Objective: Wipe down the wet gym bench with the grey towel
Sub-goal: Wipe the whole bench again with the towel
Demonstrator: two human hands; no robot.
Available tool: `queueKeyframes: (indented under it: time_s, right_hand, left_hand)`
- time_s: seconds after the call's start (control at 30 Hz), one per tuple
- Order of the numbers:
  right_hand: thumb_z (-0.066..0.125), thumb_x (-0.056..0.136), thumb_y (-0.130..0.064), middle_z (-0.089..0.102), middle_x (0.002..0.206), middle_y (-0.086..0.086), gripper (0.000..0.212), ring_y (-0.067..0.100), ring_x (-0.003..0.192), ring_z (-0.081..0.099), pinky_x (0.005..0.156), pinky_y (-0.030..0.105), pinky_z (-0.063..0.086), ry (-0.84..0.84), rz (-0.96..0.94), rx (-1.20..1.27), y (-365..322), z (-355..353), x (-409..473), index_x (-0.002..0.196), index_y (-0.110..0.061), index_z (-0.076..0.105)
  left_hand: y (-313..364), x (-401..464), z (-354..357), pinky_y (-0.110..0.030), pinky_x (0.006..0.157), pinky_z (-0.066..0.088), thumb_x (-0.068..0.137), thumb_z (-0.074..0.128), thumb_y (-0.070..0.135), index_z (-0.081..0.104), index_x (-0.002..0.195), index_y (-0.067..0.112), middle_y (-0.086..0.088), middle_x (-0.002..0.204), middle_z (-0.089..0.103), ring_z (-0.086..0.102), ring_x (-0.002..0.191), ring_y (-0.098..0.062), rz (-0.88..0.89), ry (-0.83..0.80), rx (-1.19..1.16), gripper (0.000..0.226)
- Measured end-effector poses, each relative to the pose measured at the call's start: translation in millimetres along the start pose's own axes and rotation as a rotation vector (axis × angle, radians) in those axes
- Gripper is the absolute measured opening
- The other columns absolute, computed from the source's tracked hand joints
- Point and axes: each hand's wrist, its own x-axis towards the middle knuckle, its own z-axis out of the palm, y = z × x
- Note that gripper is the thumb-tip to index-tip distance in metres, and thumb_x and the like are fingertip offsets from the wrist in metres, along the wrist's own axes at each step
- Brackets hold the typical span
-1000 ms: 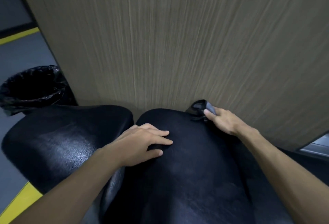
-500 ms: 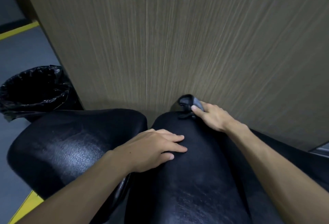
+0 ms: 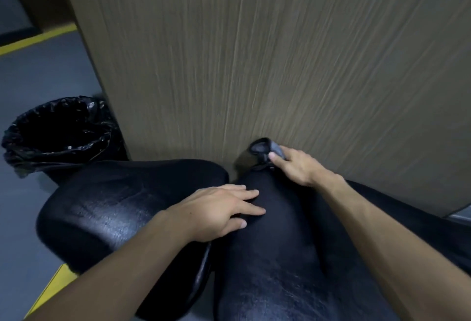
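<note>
Tall wood-grain panel wall (image 3: 280, 66) fills the upper view, standing directly behind the gear. Below it, the black padded vinyl gym bench surface (image 3: 275, 264), two cushions side by side: a broad left pad with a sheen and cracked texture, and a narrower right pad running toward the wall. Whether the sheen is water or just gloss cannot be told.

Round bin lined with a black plastic bag (image 3: 58, 129) stands on the grey floor left of the bench, near the wall corner. Yellow floor marking (image 3: 48, 292) at lower left.

Left hand (image 3: 216, 210) lies flat on the surface, fingers straight and spread across the gap between the two pads, holding nothing; it looks to be bracing.

Right hand (image 3: 297, 165) is at the far end of the right pad, fingers curled onto the small bunched grey towel (image 3: 266, 148), which is wedged right up against the wall at the pad's tip.

Risks, by my judgement:
- Towel is bunched small; wiped like that, it would cover a thin strip and smear rather than lift moisture.
- Grip looks like fingertips only; a drag back over tacky vinyl could pull the cloth free or drop it behind the bench.
- The gap between the pads could hold water and be missed.
- Left palm on a slick pad could slide if leaned on.
</note>
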Motion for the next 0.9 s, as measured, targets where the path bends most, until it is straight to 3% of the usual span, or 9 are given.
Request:
queueKeyframes:
  time_s: [0.1,0.23,0.33,0.4,0.5,0.6,0.7,0.8,0.9]
  right_hand:
    - [0.034,0.1,-0.056,0.056,0.143,0.003,0.05,0.029,0.132,0.049,0.107,0.041,0.037,-0.046,0.062,-0.07,-8.1,0.9,6.2,0.142,-0.031,0.049]
    - [0.034,0.101,-0.056,0.055,0.144,0.006,0.051,0.03,0.133,0.049,0.106,0.039,0.036,-0.131,-0.117,-0.182,-75.6,24.7,18.1,0.144,-0.033,0.049]
    - [0.036,0.1,-0.057,0.06,0.138,0.003,0.048,0.026,0.129,0.052,0.106,0.038,0.037,-0.181,-0.177,-0.124,-80.0,24.0,15.6,0.14,-0.037,0.053]
    - [0.04,0.1,-0.056,0.067,0.127,-0.004,0.04,0.017,0.121,0.057,0.099,0.029,0.04,-0.217,-0.192,-0.011,-69.4,10.6,13.1,0.127,-0.037,0.063]
    - [0.043,0.101,-0.053,0.072,0.101,-0.012,0.033,0.008,0.098,0.064,0.081,0.018,0.042,-0.215,-0.229,0.087,-65.2,-3.0,8.2,0.093,-0.035,0.07]
    - [0.042,0.101,-0.051,0.071,0.085,-0.009,0.038,0.006,0.081,0.063,0.077,0.026,0.045,-0.141,-0.316,0.096,-68.9,4.6,1.6,0.082,-0.029,0.067]
    - [0.035,0.098,-0.059,0.068,0.08,-0.006,0.046,0.012,0.076,0.062,0.078,0.036,0.047,-0.06,-0.41,-0.016,-72.4,12.6,-6.1,0.082,-0.024,0.061]
    - [0.03,0.093,-0.063,0.066,0.086,-0.008,0.051,0.01,0.083,0.06,0.081,0.037,0.046,0.02,-0.469,-0.009,-62.4,21.0,-25.1,0.08,-0.022,0.058]
    - [0.036,0.097,-0.059,0.067,0.122,-0.007,0.05,0.008,0.116,0.057,0.099,0.03,0.041,0.084,-0.445,0.084,-52.8,32.6,-40.8,0.113,-0.022,0.066]
  left_hand:
    - [-8.6,-17.1,-3.8,-0.035,0.121,0.022,0.103,0.049,0.036,0.038,0.145,0.056,0.028,0.162,0.018,0.011,0.151,0.001,-0.027,-0.022,-0.013,0.048]
    - [-24.3,-33.0,-8.1,-0.037,0.121,0.024,0.103,0.049,0.036,0.048,0.14,0.052,0.026,0.157,0.033,0.016,0.149,0.003,-0.071,0.007,-0.03,0.04]
    - [-28.1,-37.4,-11.7,-0.037,0.12,0.024,0.102,0.05,0.035,0.054,0.136,0.049,0.027,0.154,0.038,0.017,0.149,0.003,-0.095,0.0,-0.024,0.036]
    - [-25.7,-37.2,-12.9,-0.035,0.121,0.022,0.103,0.049,0.035,0.055,0.136,0.048,0.026,0.154,0.039,0.017,0.149,0.002,-0.105,0.003,-0.026,0.036]
    - [-23.4,-37.6,-13.0,-0.036,0.121,0.02,0.103,0.048,0.035,0.056,0.135,0.047,0.026,0.154,0.039,0.015,0.149,0.002,-0.12,0.005,-0.045,0.035]
    - [-27.3,-39.9,-13.9,-0.034,0.121,0.02,0.103,0.049,0.035,0.059,0.133,0.046,0.027,0.153,0.04,0.016,0.149,0.003,-0.121,-0.005,-0.051,0.033]
    - [-29.1,-36.1,-16.8,-0.035,0.119,0.025,0.102,0.05,0.036,0.06,0.131,0.045,0.024,0.149,0.047,0.024,0.148,-0.001,-0.137,-0.01,-0.037,0.032]
    - [-20.5,-28.9,-20.2,-0.037,0.112,0.036,0.1,0.053,0.039,0.061,0.13,0.044,0.018,0.139,0.058,0.043,0.138,-0.008,-0.155,-0.017,-0.018,0.031]
    - [-11.4,-22.0,-27.4,-0.038,0.102,0.046,0.098,0.056,0.039,0.065,0.122,0.042,0.014,0.123,0.067,0.057,0.119,-0.012,-0.206,-0.004,-0.017,0.026]
